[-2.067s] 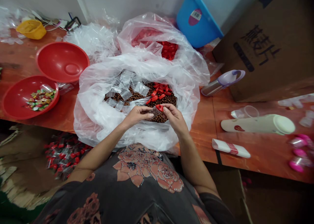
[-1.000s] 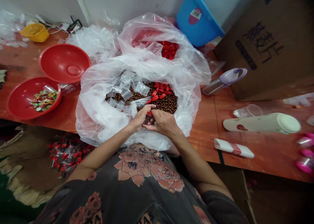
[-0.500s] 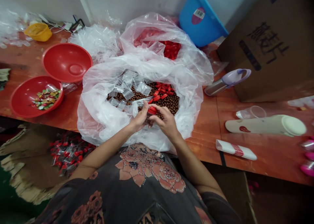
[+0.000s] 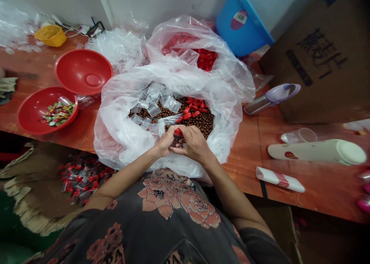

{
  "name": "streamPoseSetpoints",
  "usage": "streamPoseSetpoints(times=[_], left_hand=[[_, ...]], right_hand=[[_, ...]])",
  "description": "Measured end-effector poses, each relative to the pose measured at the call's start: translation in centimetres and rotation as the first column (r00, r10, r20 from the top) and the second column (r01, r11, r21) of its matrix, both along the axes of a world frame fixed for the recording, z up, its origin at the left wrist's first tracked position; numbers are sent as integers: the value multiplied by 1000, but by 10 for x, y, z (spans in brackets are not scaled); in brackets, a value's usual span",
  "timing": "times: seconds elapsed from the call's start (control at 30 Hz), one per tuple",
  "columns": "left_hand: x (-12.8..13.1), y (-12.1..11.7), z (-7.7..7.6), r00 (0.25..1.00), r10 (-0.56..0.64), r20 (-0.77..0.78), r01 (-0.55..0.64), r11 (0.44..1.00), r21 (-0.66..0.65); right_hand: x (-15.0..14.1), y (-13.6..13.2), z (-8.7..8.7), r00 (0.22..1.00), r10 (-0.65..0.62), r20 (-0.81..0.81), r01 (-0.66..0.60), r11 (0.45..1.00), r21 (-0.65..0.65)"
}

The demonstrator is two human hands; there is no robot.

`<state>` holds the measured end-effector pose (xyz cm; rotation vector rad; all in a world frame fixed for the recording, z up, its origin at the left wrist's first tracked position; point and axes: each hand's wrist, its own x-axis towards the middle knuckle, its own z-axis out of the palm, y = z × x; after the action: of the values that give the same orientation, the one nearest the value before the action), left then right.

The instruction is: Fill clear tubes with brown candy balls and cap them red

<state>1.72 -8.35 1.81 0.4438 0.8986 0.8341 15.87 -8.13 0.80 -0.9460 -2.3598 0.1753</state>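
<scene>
My left hand (image 4: 165, 142) and my right hand (image 4: 194, 142) are both closed around one small clear container with a red cap (image 4: 177, 132). Dark contents show through its wall; fingers hide much of it. Both hands are over the near side of a white plastic bag (image 4: 115, 117) that lies spread wide. In the bag are round brown balls (image 4: 204, 123). On top of them lie clear square plastic boxes (image 4: 154, 92) to the left and loose red caps (image 4: 194, 108) to the right.
Two red bowls (image 4: 62, 69) stand left, one with small wrapped pieces (image 4: 59, 113). Behind is a bag of red parts (image 4: 207, 59), beside a blue bucket (image 4: 243, 29). A cardboard box (image 4: 320, 79), flask (image 4: 268, 98) and pale bottle (image 4: 312, 151) are right. Red-capped containers (image 4: 83, 177) lie below left.
The hands have come closer together around the container. Its red cap now sits upright between thumb and fingers. The whole view has shifted slightly, so things appear a little farther right.
</scene>
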Motion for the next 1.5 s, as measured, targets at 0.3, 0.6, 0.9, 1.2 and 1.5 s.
streamPoseSetpoints(times=[0.3,0.6,0.9,1.2,1.5], left_hand=[[-109,-16,46,950,7,-311,110,928,355],[-283,-64,102,4,333,-943,479,827,294],[-96,71,35,228,352,-908,756,524,393],[-49,122,3,109,478,-871,728,558,397],[-37,62,-27,677,-98,-730,542,737,404]], right_hand=[[12,1,0,999,-38,1,37,958,-284],[44,29,-16,984,-168,54,177,920,-350],[-9,90,-16,978,-192,80,206,946,-250],[-13,104,-24,955,-291,-60,256,908,-331],[13,38,-31,966,-210,-150,77,788,-611]])
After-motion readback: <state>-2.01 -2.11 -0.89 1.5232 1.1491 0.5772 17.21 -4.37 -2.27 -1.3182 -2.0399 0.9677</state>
